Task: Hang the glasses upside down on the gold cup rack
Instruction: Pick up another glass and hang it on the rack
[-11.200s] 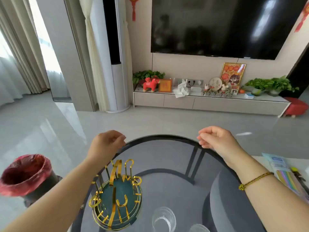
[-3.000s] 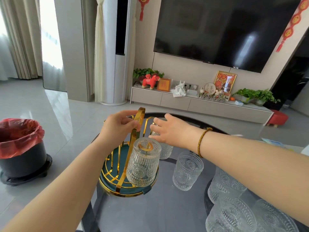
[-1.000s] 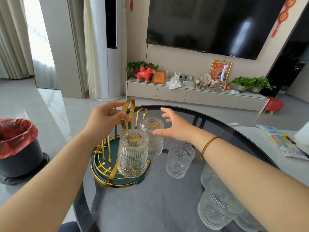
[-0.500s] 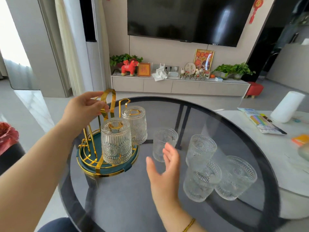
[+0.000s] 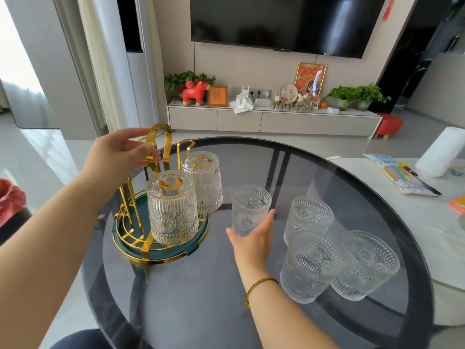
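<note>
Since half a second ago, the right hand (image 5: 254,238) has moved forward to the nearest upright glass (image 5: 250,210), fingers spread open around its near side, not closed on it.

Nearest on the round dark glass table (image 5: 201,298) stand three more upright glasses in a tight cluster at right: one in front (image 5: 308,270), one beside it (image 5: 366,265), one behind (image 5: 309,217). Left of the reaching hand sits the gold cup rack (image 5: 161,238) on its teal base, with two glasses already hung upside down on its prongs, a nearer one (image 5: 172,207) and a farther one (image 5: 202,181). The left hand (image 5: 118,154) rests loosely open against the rack's top loop, fingertips touching the gold band. Beyond the table, a low TV cabinet (image 5: 274,119) carries plants and ornaments under a wall-mounted television (image 5: 284,21).
</note>
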A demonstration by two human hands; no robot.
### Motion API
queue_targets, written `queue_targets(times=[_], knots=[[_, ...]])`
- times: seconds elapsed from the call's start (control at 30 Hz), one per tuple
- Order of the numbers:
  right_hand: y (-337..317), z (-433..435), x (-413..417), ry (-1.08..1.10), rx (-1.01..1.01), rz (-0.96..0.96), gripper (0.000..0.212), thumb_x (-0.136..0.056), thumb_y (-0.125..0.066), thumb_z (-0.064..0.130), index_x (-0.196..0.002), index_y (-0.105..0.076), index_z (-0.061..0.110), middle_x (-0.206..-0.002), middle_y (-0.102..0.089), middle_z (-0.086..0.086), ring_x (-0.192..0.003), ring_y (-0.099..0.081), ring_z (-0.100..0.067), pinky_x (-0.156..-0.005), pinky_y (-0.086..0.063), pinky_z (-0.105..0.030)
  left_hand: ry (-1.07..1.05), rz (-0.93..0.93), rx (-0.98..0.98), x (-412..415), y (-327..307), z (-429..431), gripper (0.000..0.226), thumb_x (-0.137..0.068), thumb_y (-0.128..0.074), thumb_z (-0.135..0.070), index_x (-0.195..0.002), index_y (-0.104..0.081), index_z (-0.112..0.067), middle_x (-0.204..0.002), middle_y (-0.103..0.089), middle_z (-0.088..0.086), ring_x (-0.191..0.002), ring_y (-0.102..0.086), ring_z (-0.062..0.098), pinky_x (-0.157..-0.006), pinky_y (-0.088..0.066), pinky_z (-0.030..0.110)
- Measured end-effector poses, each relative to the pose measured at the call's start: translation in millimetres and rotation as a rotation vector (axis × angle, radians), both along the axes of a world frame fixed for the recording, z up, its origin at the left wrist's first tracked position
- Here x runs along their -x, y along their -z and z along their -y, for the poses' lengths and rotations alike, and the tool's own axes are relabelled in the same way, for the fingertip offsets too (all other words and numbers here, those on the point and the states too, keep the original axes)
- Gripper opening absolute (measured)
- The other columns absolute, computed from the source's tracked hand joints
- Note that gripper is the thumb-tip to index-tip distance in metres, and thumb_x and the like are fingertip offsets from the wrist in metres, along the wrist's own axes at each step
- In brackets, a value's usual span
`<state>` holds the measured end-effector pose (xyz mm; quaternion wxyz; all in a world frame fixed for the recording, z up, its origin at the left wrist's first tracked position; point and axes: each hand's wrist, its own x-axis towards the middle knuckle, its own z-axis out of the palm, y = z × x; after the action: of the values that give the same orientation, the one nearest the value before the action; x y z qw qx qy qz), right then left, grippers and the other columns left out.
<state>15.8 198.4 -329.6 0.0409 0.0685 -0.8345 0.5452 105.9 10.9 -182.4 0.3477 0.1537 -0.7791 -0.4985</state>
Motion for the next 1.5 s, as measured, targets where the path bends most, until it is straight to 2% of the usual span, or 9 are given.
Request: queue_targets(times=[0.13,0.3,0.67,0.83,0.9,1.0,1.13,1.3,1.5], knots=[[-0.1,4.8,7.1,0.075,-0.080,-0.039,0.099,-0.065,-0.076,0.024,-0.139,-0.012,0.008,-0.144,-0.035,-0.014,-0.130,-0.034,-0.030,-0.109,-0.027,-0.047,0.000,-0.004,-0.005,0.9,0.3,2.4,0.025,-0.084,-0.055,-0.007,-0.106,-0.054,-0.020,-0.051,-0.065,-0.026,-0.058,-0.063,-0.008,-0.055,-0.048,0.005],[0.6,7.7,9.3,0.086,-0.030,-0.033,0.082,-0.064,-0.077,0.021,-0.129,-0.030,0.007,-0.130,-0.049,-0.015,-0.118,-0.045,-0.033,-0.099,-0.040,-0.047,0.007,-0.004,0.000,0.2,-0.9,3.0,0.026,-0.084,-0.054,-0.006,-0.105,-0.053,-0.021,-0.051,-0.065,-0.026,-0.058,-0.063,-0.008,-0.052,-0.046,0.004],[-48.5,3.3,-7.7,-0.015,0.407,-0.182,0.083,-0.063,-0.076,0.013,-0.130,-0.029,0.020,-0.122,-0.033,0.009,-0.108,-0.032,0.002,-0.078,-0.025,0.007,0.044,0.005,-0.010,0.6,-1.4,1.1,0.031,-0.085,-0.053,-0.006,-0.115,-0.052,-0.010,-0.052,-0.066,-0.024,-0.058,-0.063,-0.008,-0.055,-0.047,0.004],[-104.2,3.1,-10.4,-0.117,0.473,-0.279,0.067,-0.056,-0.078,0.022,-0.101,-0.032,0.040,-0.110,-0.048,0.008,-0.103,-0.048,-0.013,-0.087,-0.041,-0.017,0.053,0.003,-0.013,0.6,-3.0,0.6,0.031,-0.085,-0.053,-0.007,-0.116,-0.052,-0.012,-0.052,-0.066,-0.025,-0.059,-0.062,-0.010,-0.053,-0.045,0.002],[-125.7,1.1,-6.3,-0.156,0.425,-0.307,0.062,-0.053,-0.074,0.031,-0.099,-0.034,0.043,-0.112,-0.050,0.004,-0.104,-0.051,-0.015,-0.085,-0.045,-0.024,0.064,0.001,-0.011,0.6,-3.8,0.3,0.030,-0.085,-0.053,-0.007,-0.113,-0.053,-0.015,-0.052,-0.066,-0.025,-0.059,-0.062,-0.010,-0.052,-0.045,0.002],[-154.0,-1.1,8.9,-0.250,0.266,-0.358,0.064,-0.058,-0.075,0.032,-0.112,-0.040,0.037,-0.111,-0.044,0.010,-0.103,-0.045,-0.008,-0.075,-0.036,-0.011,0.070,-0.013,-0.017,-1.2,-4.3,0.6,0.029,-0.085,-0.053,-0.005,-0.108,-0.053,-0.022,-0.053,-0.066,-0.025,-0.060,-0.063,-0.009,-0.052,-0.045,0.002],[-182.2,0.1,33.4,-0.344,0.037,-0.371,0.067,-0.063,-0.073,0.027,-0.119,-0.038,0.025,-0.110,-0.038,0.007,-0.099,-0.040,-0.010,-0.069,-0.032,-0.013,0.074,-0.022,-0.007,-2.1,-4.0,0.6,0.029,-0.084,-0.053,-0.006,-0.096,-0.053,-0.032,-0.054,-0.067,-0.024,-0.061,-0.063,-0.008,-0.054,-0.046,0.003],[-224.3,13.3,61.6,-0.448,-0.267,-0.377,0.065,-0.065,-0.074,0.033,-0.113,-0.032,0.019,-0.109,-0.035,0.004,-0.098,-0.038,-0.015,-0.076,-0.033,-0.029,0.061,-0.027,0.007,-0.8,-3.3,2.3,0.032,-0.084,-0.055,-0.007,-0.086,-0.052,-0.039,-0.054,-0.067,-0.024,-0.061,-0.062,-0.010,-0.053,-0.045,0.002],[-269.6,50.2,80.2,-0.642,-0.638,-0.397,0.071,-0.062,-0.076,0.030,-0.121,-0.037,0.019,-0.106,-0.042,0.001,-0.093,-0.043,-0.017,-0.071,-0.035,-0.028,0.067,-0.038,0.019,0.1,-1.9,4.0,0.032,-0.083,-0.055,-0.007,-0.086,-0.053,-0.039,-0.054,-0.067,-0.023,-0.061,-0.063,-0.009,-0.054,-0.044,0.001]])
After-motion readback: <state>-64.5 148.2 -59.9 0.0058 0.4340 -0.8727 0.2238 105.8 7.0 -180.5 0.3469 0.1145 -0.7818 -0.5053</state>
